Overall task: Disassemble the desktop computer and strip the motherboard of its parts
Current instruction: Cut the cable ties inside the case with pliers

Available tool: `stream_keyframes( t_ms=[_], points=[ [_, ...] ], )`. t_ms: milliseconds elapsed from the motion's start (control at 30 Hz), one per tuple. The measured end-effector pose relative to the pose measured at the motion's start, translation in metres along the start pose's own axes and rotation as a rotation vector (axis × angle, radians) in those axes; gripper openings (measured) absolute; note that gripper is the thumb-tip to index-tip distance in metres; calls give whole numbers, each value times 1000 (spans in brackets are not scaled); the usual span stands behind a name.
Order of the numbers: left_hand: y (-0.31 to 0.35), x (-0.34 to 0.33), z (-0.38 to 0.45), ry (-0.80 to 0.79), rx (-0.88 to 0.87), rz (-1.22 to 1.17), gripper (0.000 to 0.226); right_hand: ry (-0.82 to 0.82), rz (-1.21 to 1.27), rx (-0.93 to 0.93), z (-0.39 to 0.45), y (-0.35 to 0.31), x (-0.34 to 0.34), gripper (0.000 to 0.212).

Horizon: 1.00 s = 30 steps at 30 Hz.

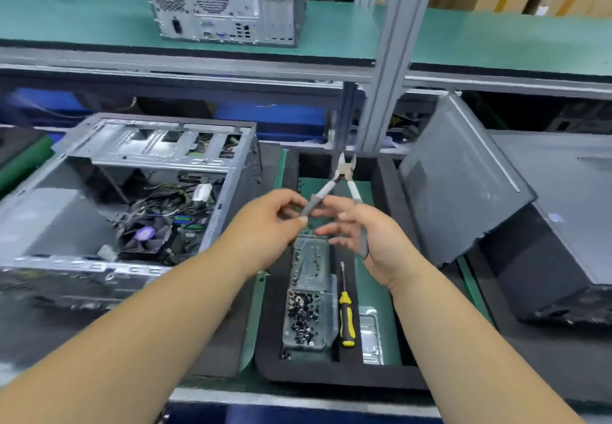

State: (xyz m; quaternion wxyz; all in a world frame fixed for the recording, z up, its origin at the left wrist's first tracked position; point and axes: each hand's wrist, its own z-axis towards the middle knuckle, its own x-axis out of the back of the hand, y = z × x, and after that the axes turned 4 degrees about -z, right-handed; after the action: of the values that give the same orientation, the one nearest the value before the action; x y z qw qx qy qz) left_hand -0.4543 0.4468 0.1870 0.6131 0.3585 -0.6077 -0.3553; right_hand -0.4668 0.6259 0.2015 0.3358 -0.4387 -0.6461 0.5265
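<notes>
While both hands meet above the black foam-lined tool tray point(331, 378), the left hand point(275, 216) pinches one grey handle of the white-and-grey side cutters point(334, 182) and the right hand point(367, 238) curls its grip round the other; the cutting jaws stand apart. Nearest in that tray lie the clear plastic screw box point(306, 319) and yellow-and-black screwdriver point(346, 319). Left of the tray sits the opened grey desktop computer case point(139, 198), motherboard and cables inside. Best settle the cutters into one palm before reaching in, snipping ties, not wires.
</notes>
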Motion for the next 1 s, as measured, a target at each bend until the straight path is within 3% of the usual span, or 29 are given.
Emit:
stream_keyframes(
  t_ms=[233, 367, 467, 600, 800, 1000],
  points=[
    [7, 85, -48, 193, -66, 93, 7, -91, -101, 115, 17, -30, -93, 50],
    [-1, 130, -95, 166, -39, 5, 48, -88, -210, 131, 9, -29, -156, 62],
    [-20, 163, -130, 122, -33, -17, 52, -186, -123, 115, 3, -21, -211, 63],
    [-61, 212, -180, 143, 7, -31, 74, -331, -14, 33, -3, -7, -291, 52],
    [-135, 290, -272, 275, 113, -3, 74, -568, 14, -94, -25, 19, -423, 47],
    [-215, 340, -364, 448, 451, 247, 78, -651, -317, -149, -53, 55, -523, 48]
  ],
)
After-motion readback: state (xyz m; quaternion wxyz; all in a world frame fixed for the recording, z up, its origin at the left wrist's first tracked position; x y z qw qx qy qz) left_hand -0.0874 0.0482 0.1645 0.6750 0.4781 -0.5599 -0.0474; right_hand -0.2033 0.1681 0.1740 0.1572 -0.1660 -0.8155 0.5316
